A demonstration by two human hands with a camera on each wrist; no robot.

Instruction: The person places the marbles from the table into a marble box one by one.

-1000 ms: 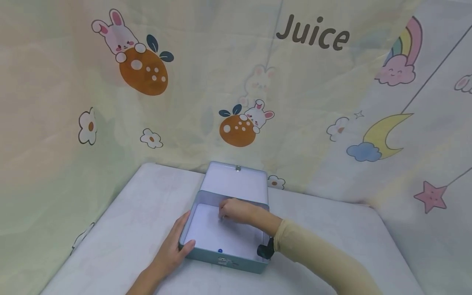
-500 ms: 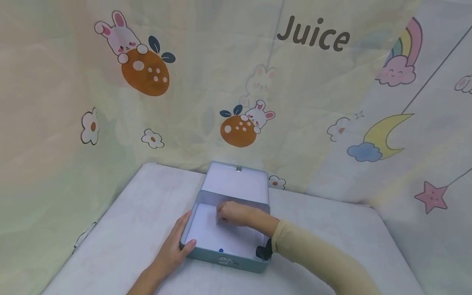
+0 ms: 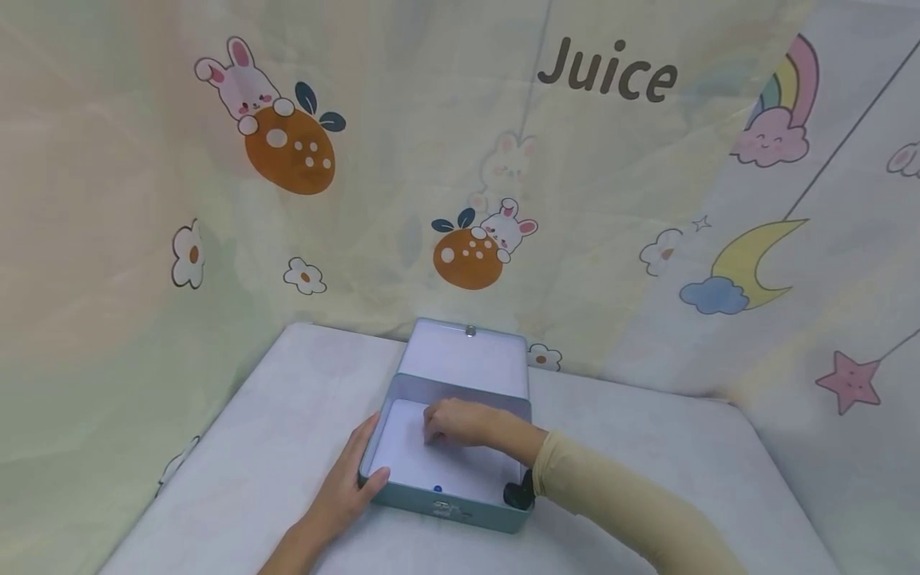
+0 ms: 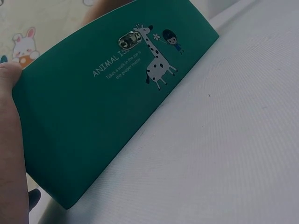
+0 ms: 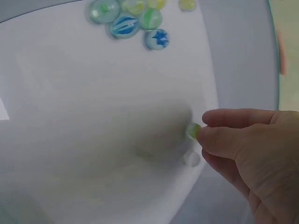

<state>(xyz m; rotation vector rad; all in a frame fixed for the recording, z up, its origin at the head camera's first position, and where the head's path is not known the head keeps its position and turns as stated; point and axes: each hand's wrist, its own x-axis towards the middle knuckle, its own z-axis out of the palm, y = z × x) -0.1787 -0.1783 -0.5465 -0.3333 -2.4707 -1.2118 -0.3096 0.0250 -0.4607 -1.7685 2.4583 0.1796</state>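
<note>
A blue-green metal box (image 3: pixel 446 511) with a white inside sits on the white table, its lid (image 3: pixel 463 359) tipped back. My left hand (image 3: pixel 338 487) grips the box's left side near the front corner, thumb on the rim. In the left wrist view, the box's green front (image 4: pixel 84 126) bears a giraffe picture and a metal clasp (image 4: pixel 130 40). Inside the box, my right hand (image 5: pixel 252 154) has its thumb and fingertips at a green-and-yellow marble (image 5: pixel 193 130), pinching it close over the bottom. Beside that marble lies a clear one (image 5: pixel 192 158).
Several marbles, among them one with a blue star pattern (image 5: pixel 158 39) and one with blue stripes (image 5: pixel 124 25), lie together at another side of the box. A printed cloth (image 3: pixel 374 200) hangs behind the table. The white tabletop (image 3: pixel 647 447) stretches to either side.
My right hand has shifted slightly within the box, its fingers staying curled. My left hand keeps its grip on the box. The head view has tilted and turned a little.
</note>
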